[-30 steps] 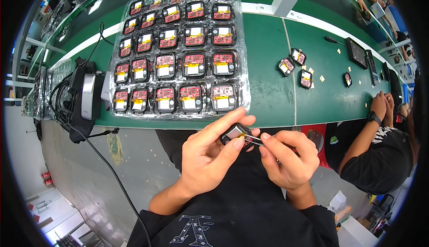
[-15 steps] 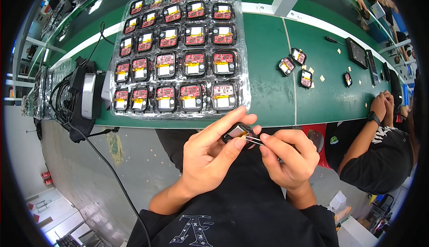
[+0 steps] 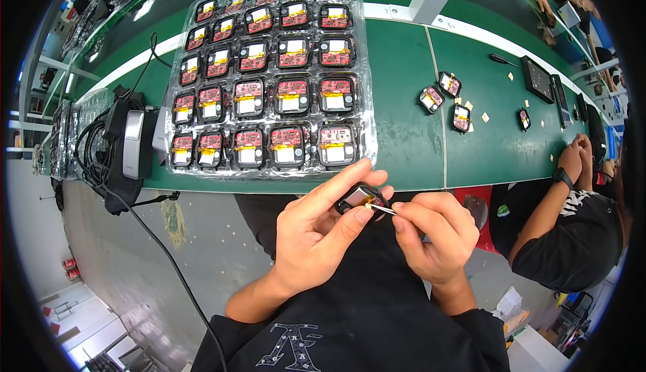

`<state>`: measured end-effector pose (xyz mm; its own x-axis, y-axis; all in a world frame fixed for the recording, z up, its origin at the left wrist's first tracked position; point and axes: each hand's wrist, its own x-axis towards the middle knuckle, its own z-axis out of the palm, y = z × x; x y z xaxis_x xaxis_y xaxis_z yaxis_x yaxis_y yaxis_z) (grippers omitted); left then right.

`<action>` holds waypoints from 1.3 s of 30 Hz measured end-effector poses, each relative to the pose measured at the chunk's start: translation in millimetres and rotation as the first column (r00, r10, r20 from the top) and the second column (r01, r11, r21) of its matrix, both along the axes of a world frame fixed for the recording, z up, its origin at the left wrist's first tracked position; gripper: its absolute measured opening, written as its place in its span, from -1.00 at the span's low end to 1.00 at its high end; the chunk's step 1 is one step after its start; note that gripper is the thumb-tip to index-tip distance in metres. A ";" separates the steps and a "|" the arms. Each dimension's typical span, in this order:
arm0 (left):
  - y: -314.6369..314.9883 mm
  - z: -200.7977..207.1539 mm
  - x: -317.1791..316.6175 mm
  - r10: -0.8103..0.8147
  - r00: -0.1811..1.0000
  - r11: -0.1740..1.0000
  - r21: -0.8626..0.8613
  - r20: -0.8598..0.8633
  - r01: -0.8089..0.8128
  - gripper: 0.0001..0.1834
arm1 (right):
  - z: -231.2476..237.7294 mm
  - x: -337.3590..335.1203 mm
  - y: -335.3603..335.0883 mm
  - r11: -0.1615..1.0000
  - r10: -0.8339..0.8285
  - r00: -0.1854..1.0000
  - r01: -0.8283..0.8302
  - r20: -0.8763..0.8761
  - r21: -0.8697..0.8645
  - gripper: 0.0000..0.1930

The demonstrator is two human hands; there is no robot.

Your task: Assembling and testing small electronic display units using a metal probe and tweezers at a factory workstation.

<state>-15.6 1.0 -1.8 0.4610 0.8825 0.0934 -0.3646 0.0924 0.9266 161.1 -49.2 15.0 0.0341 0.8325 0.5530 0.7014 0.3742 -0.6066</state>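
Note:
Held in front of my body, just off the table's near edge, is a black smartwatch case (image 3: 353,198) with its inside showing. My left hand (image 3: 311,237) grips it between the thumb and fingers. My right hand (image 3: 439,237) pinches a pair of metal tweezers (image 3: 383,209), whose tips reach into the case by a yellow-orange flex strip. The tips sit close to my left thumb, and their exact contact is too small to tell. Beyond my hands lies a clear plastic tray (image 3: 371,136) with rows of similar open cases, showing red circuit boards and silvery-white blocks.
On the green table (image 3: 404,156) several loose watch cases (image 3: 461,117) lie right of the tray. A screwdriver (image 3: 501,59) and a black box (image 3: 537,80) are farther right. Black cables (image 3: 101,150) bundle at left. A co-worker (image 3: 572,230) sits at right.
The tweezers' two prongs have come closer together at the tips, and the case has tilted slightly in my left hand. Otherwise both hands stay nearly in place.

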 end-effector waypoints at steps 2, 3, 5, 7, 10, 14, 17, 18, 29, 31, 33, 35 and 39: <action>-0.1 0.7 0.0 0.003 1.000 1.000 -0.010 -0.002 -0.003 -0.46 | -0.9 0.1 -0.1 1.000 0.001 1.000 -0.001 -0.014 0.000 -0.79; 0.1 0.7 0.1 0.003 1.000 1.000 -0.010 -0.002 -0.003 -0.46 | -0.8 0.2 -0.5 1.000 0.002 0.999 -0.004 -0.037 -0.030 -0.80; 0.5 0.5 0.1 -0.001 1.000 1.000 0.011 0.001 0.001 -0.45 | -1.0 0.2 -0.9 0.998 0.002 0.998 -0.006 -0.059 -0.061 -0.80; 0.2 0.3 0.1 -0.001 1.000 1.000 0.009 -0.003 0.001 -0.45 | -1.5 0.2 -0.6 0.997 0.003 0.997 -0.009 -0.074 -0.072 -0.82; -0.5 0.8 0.4 -0.003 1.000 1.000 0.003 -0.004 0.003 -0.45 | -0.6 0.4 -0.2 0.996 0.009 0.996 -0.017 -0.094 -0.086 -0.82; 0.0 0.8 -0.9 -0.011 1.000 1.000 0.005 -0.010 0.011 -0.45 | -1.9 1.8 0.5 0.995 0.023 0.993 -0.035 -0.114 -0.098 -0.83; 0.4 1.9 -0.9 -0.019 1.000 1.000 -0.004 0.000 0.019 -0.45 | -1.8 1.9 1.6 0.993 0.031 0.989 -0.047 -0.147 -0.108 -0.83; 0.5 1.5 -0.8 -0.018 1.000 1.000 -0.005 0.000 0.018 -0.45 | -1.9 2.2 1.5 0.992 0.036 0.987 -0.055 -0.156 -0.118 -0.83; 0.8 -0.2 -0.1 -0.028 0.999 1.000 -0.010 0.015 0.028 -0.45 | -3.3 7.4 3.8 0.979 0.095 0.965 -0.135 -0.245 -0.150 -0.85; 0.7 0.0 -0.1 -0.028 0.999 0.999 -0.016 0.016 0.029 -0.46 | -4.5 6.9 4.8 0.980 0.107 0.957 -0.147 -0.270 -0.133 -0.85; 0.3 0.4 0.2 -0.029 0.999 0.999 -0.021 0.016 0.030 -0.46 | -6.6 8.4 4.0 0.980 0.112 0.955 -0.152 -0.276 -0.128 -0.86; 0.0 0.6 -0.2 -0.028 0.999 0.999 -0.017 0.015 0.029 -0.45 | -7.1 9.0 4.1 0.979 0.119 0.953 -0.159 -0.280 -0.126 -0.86; 0.0 0.8 -1.1 -0.028 0.999 0.999 -0.017 0.020 0.029 -0.45 | -7.5 10.5 4.6 0.974 0.137 0.948 -0.181 -0.288 -0.135 -0.87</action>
<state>-16.7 1.0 -1.0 0.4842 0.8705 0.0877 -0.3796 0.1187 0.9175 171.6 -44.6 7.5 0.0265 0.9151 0.4023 0.4375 0.3512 -0.8278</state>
